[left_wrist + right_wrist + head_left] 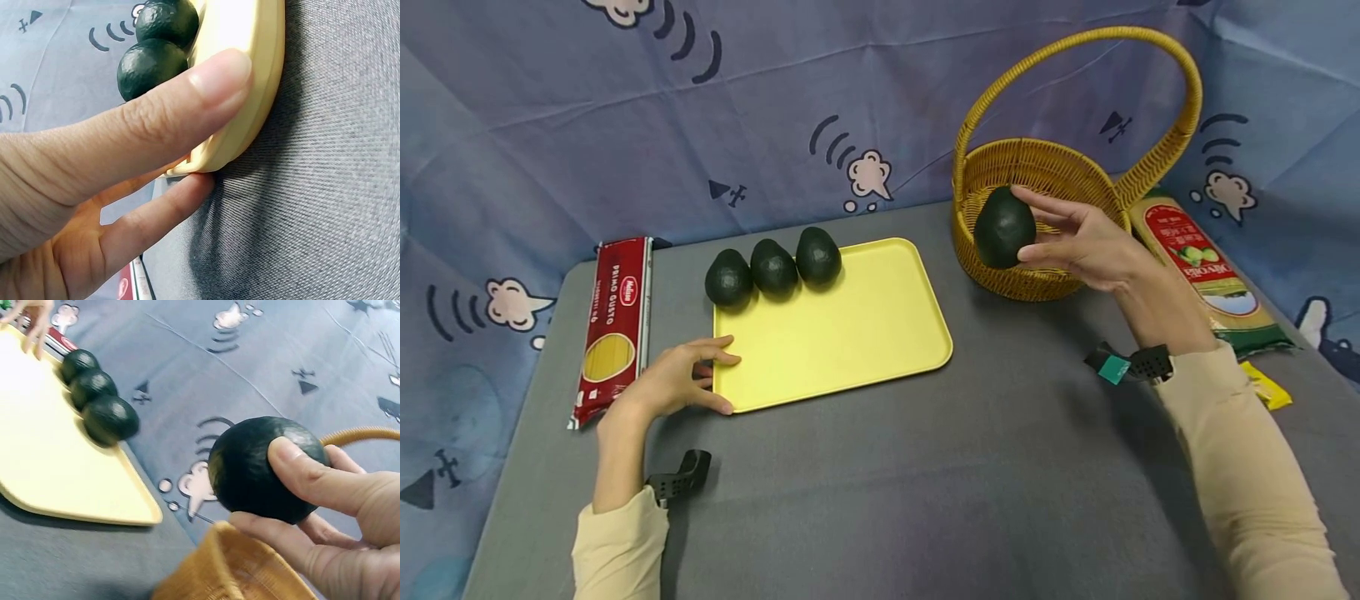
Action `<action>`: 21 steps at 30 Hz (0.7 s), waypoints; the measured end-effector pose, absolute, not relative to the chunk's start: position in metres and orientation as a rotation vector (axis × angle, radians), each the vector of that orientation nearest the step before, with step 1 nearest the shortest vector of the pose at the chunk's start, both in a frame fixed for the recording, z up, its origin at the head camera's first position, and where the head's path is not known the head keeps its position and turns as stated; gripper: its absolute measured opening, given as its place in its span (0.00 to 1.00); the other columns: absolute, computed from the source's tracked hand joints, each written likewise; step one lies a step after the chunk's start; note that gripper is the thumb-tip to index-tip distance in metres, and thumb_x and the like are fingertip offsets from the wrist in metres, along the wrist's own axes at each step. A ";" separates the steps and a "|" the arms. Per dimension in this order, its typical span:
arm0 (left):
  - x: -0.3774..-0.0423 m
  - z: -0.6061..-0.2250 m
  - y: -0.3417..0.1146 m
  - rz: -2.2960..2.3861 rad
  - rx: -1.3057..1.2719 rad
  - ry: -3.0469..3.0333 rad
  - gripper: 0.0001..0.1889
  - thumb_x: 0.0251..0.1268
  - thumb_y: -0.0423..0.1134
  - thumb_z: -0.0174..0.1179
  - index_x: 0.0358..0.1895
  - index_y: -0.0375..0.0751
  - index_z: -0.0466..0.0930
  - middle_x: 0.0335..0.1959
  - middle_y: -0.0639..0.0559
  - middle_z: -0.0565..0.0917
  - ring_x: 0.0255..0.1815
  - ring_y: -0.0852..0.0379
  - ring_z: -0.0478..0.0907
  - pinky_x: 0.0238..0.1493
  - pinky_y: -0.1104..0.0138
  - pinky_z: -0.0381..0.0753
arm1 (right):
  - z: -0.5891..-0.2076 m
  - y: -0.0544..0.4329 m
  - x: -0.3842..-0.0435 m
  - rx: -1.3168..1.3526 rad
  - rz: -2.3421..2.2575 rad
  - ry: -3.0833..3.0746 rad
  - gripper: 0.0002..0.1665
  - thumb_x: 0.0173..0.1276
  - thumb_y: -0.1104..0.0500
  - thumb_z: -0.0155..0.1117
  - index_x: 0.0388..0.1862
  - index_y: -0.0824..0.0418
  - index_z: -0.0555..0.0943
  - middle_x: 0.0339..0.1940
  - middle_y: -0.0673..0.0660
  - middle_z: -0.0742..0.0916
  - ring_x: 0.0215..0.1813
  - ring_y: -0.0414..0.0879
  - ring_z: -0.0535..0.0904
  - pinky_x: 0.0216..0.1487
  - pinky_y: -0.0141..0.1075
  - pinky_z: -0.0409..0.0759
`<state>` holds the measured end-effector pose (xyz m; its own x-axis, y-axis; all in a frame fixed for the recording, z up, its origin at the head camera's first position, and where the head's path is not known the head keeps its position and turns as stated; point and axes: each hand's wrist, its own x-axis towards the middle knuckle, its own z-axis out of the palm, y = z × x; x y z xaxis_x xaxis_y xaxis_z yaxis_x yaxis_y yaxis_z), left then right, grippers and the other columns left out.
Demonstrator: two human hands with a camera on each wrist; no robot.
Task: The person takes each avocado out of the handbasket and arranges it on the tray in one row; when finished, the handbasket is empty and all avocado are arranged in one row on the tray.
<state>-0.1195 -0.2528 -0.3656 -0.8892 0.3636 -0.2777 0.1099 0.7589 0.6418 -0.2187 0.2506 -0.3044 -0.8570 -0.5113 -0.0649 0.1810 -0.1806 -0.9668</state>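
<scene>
My right hand (1078, 242) holds a dark green avocado (1004, 227) between thumb and fingers, raised in front of the wicker basket (1030, 287). The right wrist view shows this avocado (259, 469) in the grasp, above the basket's rim. At the near left corner of the yellow tray (835, 342), my left hand (677, 379) grips the edge, its thumb (219, 78) lying along the near rim. Three more avocados (774, 269) sit in a row at the tray's far left end.
A red pasta packet (616, 325) lies left of the tray. Right of the basket is a bag (1206, 267) with a red label, and a small yellow packet (1266, 385) lies near the right forearm. The basket's tall handle (1075, 42) arches upward. A patterned cloth hangs behind.
</scene>
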 end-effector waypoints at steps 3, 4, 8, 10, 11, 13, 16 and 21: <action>-0.119 -0.365 -0.253 0.908 0.365 2.573 0.34 0.43 0.38 0.77 0.57 0.29 0.78 0.70 0.34 0.64 0.55 0.39 0.77 0.52 0.53 0.79 | -0.309 0.241 -0.217 -0.477 -2.085 1.616 0.42 0.62 0.82 0.55 0.70 0.51 0.70 0.67 0.52 0.72 0.53 0.48 0.82 0.46 0.38 0.83; -0.118 -0.365 -0.253 0.909 0.367 2.574 0.34 0.43 0.38 0.77 0.57 0.29 0.78 0.70 0.34 0.64 0.55 0.39 0.77 0.52 0.53 0.79 | -0.311 0.238 -0.217 -0.515 -2.082 1.615 0.42 0.61 0.83 0.55 0.70 0.52 0.69 0.70 0.52 0.70 0.55 0.47 0.81 0.47 0.38 0.82; -0.118 -0.363 -0.252 0.912 0.375 2.575 0.33 0.43 0.37 0.77 0.57 0.28 0.78 0.69 0.33 0.64 0.55 0.39 0.77 0.52 0.53 0.79 | -0.324 0.226 -0.216 -0.660 -2.038 1.629 0.45 0.59 0.84 0.56 0.72 0.54 0.67 0.75 0.51 0.64 0.60 0.47 0.77 0.51 0.39 0.81; -0.118 -0.363 -0.252 0.916 0.371 2.570 0.33 0.43 0.37 0.77 0.57 0.28 0.78 0.69 0.33 0.64 0.55 0.39 0.77 0.52 0.53 0.79 | -0.331 0.220 -0.216 -0.692 -2.009 1.631 0.46 0.58 0.84 0.58 0.72 0.54 0.66 0.75 0.52 0.64 0.61 0.47 0.76 0.52 0.39 0.80; -0.118 -0.363 -0.252 0.916 0.369 2.566 0.33 0.43 0.37 0.77 0.57 0.28 0.78 0.70 0.33 0.64 0.55 0.39 0.77 0.52 0.53 0.79 | -0.334 0.217 -0.216 -0.698 -1.996 1.624 0.47 0.58 0.84 0.58 0.73 0.53 0.65 0.76 0.53 0.62 0.61 0.47 0.76 0.52 0.39 0.80; -0.118 -0.363 -0.252 0.918 0.365 2.559 0.34 0.43 0.37 0.77 0.57 0.28 0.77 0.70 0.33 0.63 0.55 0.39 0.77 0.52 0.53 0.78 | -0.340 0.211 -0.217 -0.697 -1.978 1.614 0.47 0.58 0.83 0.59 0.73 0.53 0.65 0.77 0.54 0.60 0.62 0.46 0.76 0.52 0.39 0.80; -0.119 -0.364 -0.252 0.922 0.354 2.550 0.34 0.43 0.37 0.76 0.57 0.28 0.77 0.70 0.33 0.63 0.55 0.39 0.76 0.53 0.53 0.78 | -0.347 0.202 -0.218 -0.689 -1.945 1.613 0.47 0.58 0.81 0.60 0.73 0.52 0.64 0.77 0.56 0.59 0.63 0.44 0.74 0.54 0.38 0.79; -0.119 -0.365 -0.253 0.928 0.343 2.546 0.34 0.43 0.37 0.77 0.57 0.28 0.77 0.70 0.33 0.62 0.55 0.39 0.76 0.53 0.53 0.78 | -0.357 0.187 -0.224 -0.708 -1.897 1.639 0.48 0.59 0.80 0.61 0.75 0.56 0.59 0.76 0.59 0.60 0.66 0.45 0.70 0.55 0.38 0.78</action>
